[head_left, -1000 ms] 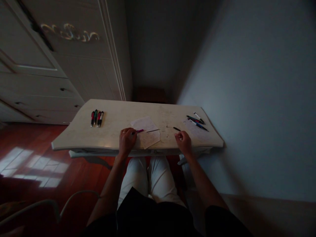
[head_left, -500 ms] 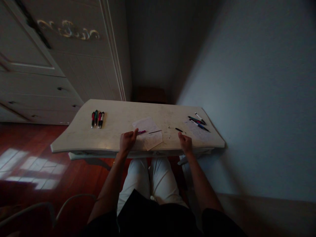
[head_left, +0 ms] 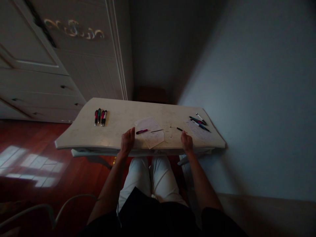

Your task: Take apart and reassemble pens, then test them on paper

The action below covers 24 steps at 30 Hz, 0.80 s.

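My left hand (head_left: 127, 141) is closed at the front edge of the desk, side-on, with nothing visible in it. Just right of it, a pink pen barrel (head_left: 142, 131) with a dark end lies on a sheet of written paper (head_left: 154, 140), apart from the fingers. A thin dark pen refill (head_left: 157, 131) rests on the same paper. My right hand (head_left: 187, 141) is a fist by the desk's front edge, its top overlapping the near end of a short black pen part (head_left: 179, 129). Tiny bits (head_left: 170, 131), too small to name, lie between the hands.
Several pens (head_left: 100, 118) stand in a row at the desk's left. More pens (head_left: 198, 122) lie on and beside another written sheet (head_left: 202, 133) at the right. The pale desk (head_left: 118, 112) has a wall (head_left: 247, 115) on its right and a cabinet (head_left: 98, 75) beyond its left.
My left hand has come off the pink barrel, whose dark end now shows. My right hand has shifted slightly, now covering the black part's near end. The view has moved slightly.
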{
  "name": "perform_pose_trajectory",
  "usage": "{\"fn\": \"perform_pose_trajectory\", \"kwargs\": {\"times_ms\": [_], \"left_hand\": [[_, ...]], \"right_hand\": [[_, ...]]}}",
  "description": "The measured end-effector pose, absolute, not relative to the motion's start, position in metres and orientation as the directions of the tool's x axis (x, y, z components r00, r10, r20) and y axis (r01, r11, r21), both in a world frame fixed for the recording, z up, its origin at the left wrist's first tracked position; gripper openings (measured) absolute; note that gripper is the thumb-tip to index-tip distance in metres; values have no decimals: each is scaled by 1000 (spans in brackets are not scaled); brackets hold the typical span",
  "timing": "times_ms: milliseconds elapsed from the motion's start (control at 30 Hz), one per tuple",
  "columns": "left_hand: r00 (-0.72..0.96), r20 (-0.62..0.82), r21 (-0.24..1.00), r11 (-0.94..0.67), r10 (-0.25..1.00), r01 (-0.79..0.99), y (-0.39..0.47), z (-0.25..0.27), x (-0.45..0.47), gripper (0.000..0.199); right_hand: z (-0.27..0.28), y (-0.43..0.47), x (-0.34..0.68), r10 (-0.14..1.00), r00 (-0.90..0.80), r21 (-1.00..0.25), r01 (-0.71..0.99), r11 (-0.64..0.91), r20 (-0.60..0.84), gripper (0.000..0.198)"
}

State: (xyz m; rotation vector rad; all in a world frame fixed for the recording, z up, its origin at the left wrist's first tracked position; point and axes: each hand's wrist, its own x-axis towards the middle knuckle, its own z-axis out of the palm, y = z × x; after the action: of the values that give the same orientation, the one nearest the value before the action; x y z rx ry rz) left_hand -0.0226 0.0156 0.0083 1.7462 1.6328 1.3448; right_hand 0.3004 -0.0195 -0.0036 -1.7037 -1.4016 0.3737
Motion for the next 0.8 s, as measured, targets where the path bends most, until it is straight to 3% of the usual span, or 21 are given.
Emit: {"fn": "perform_pose_trajectory", "kwargs": {"times_ms": [233, 433, 567, 733, 800], "left_hand": [[-109, 402, 787, -282, 909, 549, 16, 12, -23, 40], [-80, 388, 756, -268, 918, 597, 15, 13, -19, 42], [37, 314, 658, -246, 949, 711, 11, 10, -14, 39], [170, 244, 519, -277, 955, 809, 5, 10, -5, 19], [200, 233, 492, -293, 952, 820, 5, 13, 2, 24]], "right_hand": [[-7, -22, 306, 900, 270, -684, 728, 43, 344, 51], [-11, -22, 307, 914, 205, -571, 821, 35, 351, 50], [-14, -23, 303, 908, 214, -521, 854, 6, 361, 53], [-11, -24, 305, 928, 176, -544, 838, 33, 328, 60], [-8, -23, 305, 940, 160, -564, 825, 41, 303, 62]]}}
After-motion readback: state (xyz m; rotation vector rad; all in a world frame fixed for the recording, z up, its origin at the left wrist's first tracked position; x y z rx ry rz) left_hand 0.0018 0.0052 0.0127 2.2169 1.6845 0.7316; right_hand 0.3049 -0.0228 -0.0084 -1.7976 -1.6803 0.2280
